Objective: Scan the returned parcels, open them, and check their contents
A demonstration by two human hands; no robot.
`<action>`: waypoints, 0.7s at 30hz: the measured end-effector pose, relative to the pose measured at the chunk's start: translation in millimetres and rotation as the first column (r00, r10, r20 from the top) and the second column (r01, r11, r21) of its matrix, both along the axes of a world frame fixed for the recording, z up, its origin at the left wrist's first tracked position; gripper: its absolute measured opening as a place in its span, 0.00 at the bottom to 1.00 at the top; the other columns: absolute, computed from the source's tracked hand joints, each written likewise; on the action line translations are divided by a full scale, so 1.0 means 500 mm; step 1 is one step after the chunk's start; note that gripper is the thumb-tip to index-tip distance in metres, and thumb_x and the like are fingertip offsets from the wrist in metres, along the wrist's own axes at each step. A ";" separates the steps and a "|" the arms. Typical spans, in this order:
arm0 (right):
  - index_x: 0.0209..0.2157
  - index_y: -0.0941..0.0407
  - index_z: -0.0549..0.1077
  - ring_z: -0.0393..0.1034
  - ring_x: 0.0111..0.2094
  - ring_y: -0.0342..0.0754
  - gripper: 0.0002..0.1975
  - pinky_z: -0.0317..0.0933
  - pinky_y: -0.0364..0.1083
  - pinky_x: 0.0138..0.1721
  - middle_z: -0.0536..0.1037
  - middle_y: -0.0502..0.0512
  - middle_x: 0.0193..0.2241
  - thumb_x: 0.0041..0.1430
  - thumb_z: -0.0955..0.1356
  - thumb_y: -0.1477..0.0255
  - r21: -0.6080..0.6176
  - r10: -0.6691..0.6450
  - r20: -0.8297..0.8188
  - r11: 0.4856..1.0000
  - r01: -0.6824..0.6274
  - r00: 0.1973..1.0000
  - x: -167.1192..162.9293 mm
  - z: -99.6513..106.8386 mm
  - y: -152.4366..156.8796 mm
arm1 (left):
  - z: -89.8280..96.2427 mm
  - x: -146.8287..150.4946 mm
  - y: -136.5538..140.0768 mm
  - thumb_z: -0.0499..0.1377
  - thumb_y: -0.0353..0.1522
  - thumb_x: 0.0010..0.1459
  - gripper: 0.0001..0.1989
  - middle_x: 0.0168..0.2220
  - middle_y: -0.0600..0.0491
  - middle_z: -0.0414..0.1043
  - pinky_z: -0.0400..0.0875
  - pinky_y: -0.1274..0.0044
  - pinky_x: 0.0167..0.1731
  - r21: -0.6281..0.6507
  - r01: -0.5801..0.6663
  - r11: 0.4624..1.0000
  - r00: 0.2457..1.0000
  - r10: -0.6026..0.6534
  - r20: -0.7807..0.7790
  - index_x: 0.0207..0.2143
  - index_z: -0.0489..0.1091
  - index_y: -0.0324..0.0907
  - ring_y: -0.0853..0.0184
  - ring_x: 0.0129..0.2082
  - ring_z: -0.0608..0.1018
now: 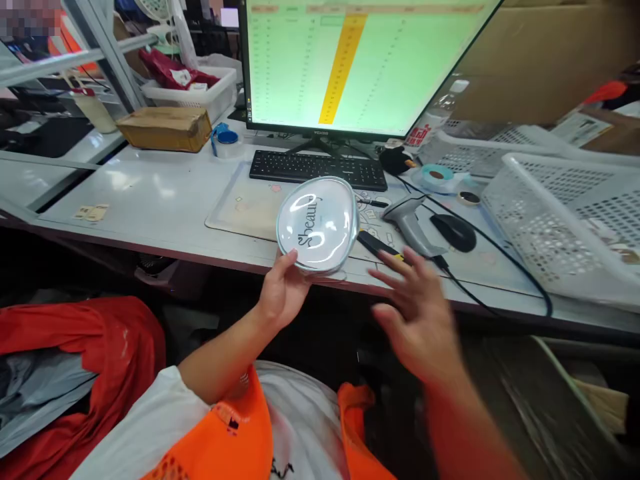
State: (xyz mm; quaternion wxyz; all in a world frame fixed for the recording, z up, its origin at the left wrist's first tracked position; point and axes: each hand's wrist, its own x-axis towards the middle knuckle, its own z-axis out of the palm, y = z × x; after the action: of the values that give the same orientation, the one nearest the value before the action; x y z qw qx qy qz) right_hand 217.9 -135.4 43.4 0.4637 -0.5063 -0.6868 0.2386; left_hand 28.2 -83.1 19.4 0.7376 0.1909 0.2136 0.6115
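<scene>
My left hand (286,291) grips a rounded, clear-covered case (318,223) by its lower left edge, with the thumb on top. Dark lettering that seems to read "beauty" runs up its shiny lid; what is inside I cannot make out. The case is held above the front edge of the desk. To its right, my right hand (417,310) is raised with fingers spread, blurred by motion and holding nothing. Just beyond those fingers lie a black and yellow cutter (379,245) and a grey barcode scanner (411,223).
A monitor (370,67) stands behind a black keyboard (317,169). White perforated baskets (565,233) fill the right side, near a black mouse (453,232) and a trailing cable. At the left are a cardboard box (165,129) and tape rolls (227,141). Red cloth (120,347) hangs at lower left.
</scene>
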 end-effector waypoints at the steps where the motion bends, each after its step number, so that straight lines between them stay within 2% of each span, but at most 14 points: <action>1: 0.71 0.49 0.50 0.73 0.54 0.57 0.43 0.74 0.53 0.47 0.62 0.69 0.66 0.63 0.71 0.53 -0.014 0.030 -0.074 0.999 -0.032 0.997 -0.033 -0.010 0.026 | -0.002 0.011 -0.006 0.64 0.34 0.58 0.24 0.58 0.48 0.74 0.73 0.66 0.53 0.005 0.007 1.000 1.000 -0.007 -0.001 0.57 0.69 0.44 0.55 0.57 0.76; 4: 0.68 0.52 0.56 0.70 0.57 0.57 0.39 0.73 0.52 0.50 0.62 0.68 0.66 0.62 0.71 0.55 0.006 0.004 -0.237 1.000 -0.003 0.972 -0.103 -0.027 0.104 | -0.016 -0.002 -0.012 0.68 0.33 0.55 0.27 0.57 0.48 0.76 0.73 0.67 0.54 0.011 0.061 0.998 0.998 -0.060 -0.022 0.58 0.69 0.45 0.56 0.56 0.77; 5: 0.66 0.53 0.59 0.70 0.57 0.57 0.38 0.72 0.51 0.50 0.64 0.66 0.65 0.60 0.72 0.56 -0.003 0.036 -0.266 0.999 -0.038 0.963 -0.107 -0.024 0.125 | -0.020 -0.025 -0.008 0.68 0.37 0.56 0.27 0.56 0.47 0.76 0.73 0.66 0.54 0.007 0.059 0.998 0.998 -0.059 -0.039 0.57 0.70 0.44 0.55 0.56 0.77; 7: 0.63 0.53 0.64 0.72 0.54 0.56 0.35 0.73 0.50 0.46 0.71 0.63 0.58 0.57 0.74 0.57 -0.097 0.167 -0.307 0.974 -0.206 0.937 -0.088 -0.004 0.157 | -0.024 -0.091 0.011 0.66 0.48 0.58 0.29 0.54 0.44 0.77 0.74 0.65 0.53 0.000 0.032 0.999 0.994 -0.032 -0.100 0.56 0.71 0.41 0.52 0.56 0.76; 9: 0.59 0.52 0.66 0.76 0.42 0.52 0.33 0.72 0.46 0.35 0.77 0.58 0.48 0.56 0.74 0.57 -0.259 0.295 -0.346 0.882 -0.394 0.890 -0.051 0.029 0.175 | -0.018 -0.166 0.036 0.63 0.57 0.56 0.36 0.54 0.42 0.76 0.76 0.65 0.50 0.025 0.028 0.999 0.978 -0.022 -0.209 0.56 0.70 0.40 0.51 0.54 0.78; 11: 0.55 0.53 0.68 0.75 0.35 0.49 0.29 0.69 0.43 0.28 0.79 0.54 0.41 0.56 0.74 0.57 -0.383 0.408 -0.354 0.758 -0.529 0.841 -0.022 0.068 0.186 | -0.002 -0.222 0.060 0.65 0.59 0.51 0.42 0.54 0.41 0.76 0.78 0.66 0.46 0.087 0.167 0.982 0.927 -0.127 -0.353 0.58 0.69 0.41 0.51 0.51 0.80; 13: 0.50 0.55 0.72 0.76 0.36 0.49 0.24 0.69 0.42 0.30 0.80 0.54 0.39 0.56 0.74 0.57 -0.429 0.538 -0.295 0.664 -0.612 0.790 -0.017 0.103 0.196 | 0.014 -0.241 0.079 0.70 0.56 0.48 0.43 0.56 0.40 0.74 0.78 0.67 0.46 0.129 0.419 0.899 0.793 -0.294 -0.534 0.60 0.69 0.42 0.50 0.52 0.79; 15: 0.45 0.56 0.77 0.76 0.39 0.50 0.21 0.71 0.43 0.34 0.80 0.55 0.39 0.57 0.74 0.56 -0.456 0.649 -0.186 0.608 -0.650 0.738 -0.031 0.128 0.207 | 0.022 -0.227 0.089 0.75 0.49 0.45 0.43 0.57 0.40 0.74 0.77 0.68 0.47 0.101 0.663 0.742 0.588 -0.433 -0.683 0.60 0.70 0.42 0.50 0.53 0.78; 16: 0.44 0.56 0.78 0.76 0.39 0.50 0.21 0.71 0.43 0.34 0.81 0.55 0.39 0.58 0.73 0.54 -0.469 0.678 -0.136 0.598 -0.650 0.722 -0.042 0.137 0.211 | 0.019 -0.213 0.090 0.76 0.48 0.44 0.42 0.55 0.40 0.75 0.77 0.68 0.47 0.072 0.746 0.662 0.497 -0.482 -0.722 0.59 0.71 0.41 0.50 0.53 0.78; 17: 0.43 0.56 0.79 0.76 0.39 0.50 0.22 0.71 0.44 0.34 0.81 0.55 0.39 0.59 0.72 0.52 -0.473 0.684 -0.098 0.607 -0.639 0.723 -0.052 0.142 0.214 | 0.012 -0.199 0.090 0.76 0.47 0.43 0.42 0.53 0.40 0.77 0.77 0.67 0.47 0.052 0.796 0.603 0.439 -0.516 -0.736 0.58 0.72 0.40 0.49 0.52 0.79; 18: 0.43 0.56 0.79 0.76 0.39 0.50 0.23 0.71 0.44 0.34 0.81 0.55 0.39 0.61 0.70 0.50 -0.457 0.663 -0.080 0.639 -0.619 0.744 -0.059 0.145 0.212 | 0.001 -0.186 0.088 0.76 0.48 0.42 0.42 0.51 0.40 0.78 0.77 0.66 0.47 0.049 0.816 0.575 0.422 -0.536 -0.732 0.57 0.73 0.39 0.49 0.51 0.79; 19: 0.44 0.56 0.79 0.77 0.39 0.50 0.24 0.72 0.44 0.34 0.81 0.56 0.40 0.63 0.68 0.49 -0.415 0.615 -0.083 0.694 -0.589 0.784 -0.064 0.146 0.206 | -0.014 -0.176 0.085 0.76 0.50 0.42 0.43 0.50 0.40 0.78 0.77 0.64 0.47 0.066 0.814 0.577 0.441 -0.541 -0.716 0.57 0.73 0.38 0.49 0.50 0.80; 21: 0.48 0.55 0.77 0.77 0.39 0.49 0.24 0.73 0.44 0.34 0.81 0.57 0.43 0.67 0.65 0.50 -0.263 0.448 -0.131 0.844 -0.467 0.884 -0.064 0.140 0.180 | -0.049 -0.165 0.075 0.75 0.53 0.41 0.45 0.48 0.40 0.78 0.76 0.62 0.49 0.123 0.755 0.644 0.541 -0.505 -0.672 0.56 0.73 0.38 0.48 0.50 0.80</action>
State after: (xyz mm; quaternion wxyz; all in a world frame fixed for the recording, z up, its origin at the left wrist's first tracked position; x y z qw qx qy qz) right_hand 186.1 -45.4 113.4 0.3368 -0.3817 -0.7303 0.4556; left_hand -54.4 -45.5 -5.1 0.7511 0.5794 0.2123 0.2349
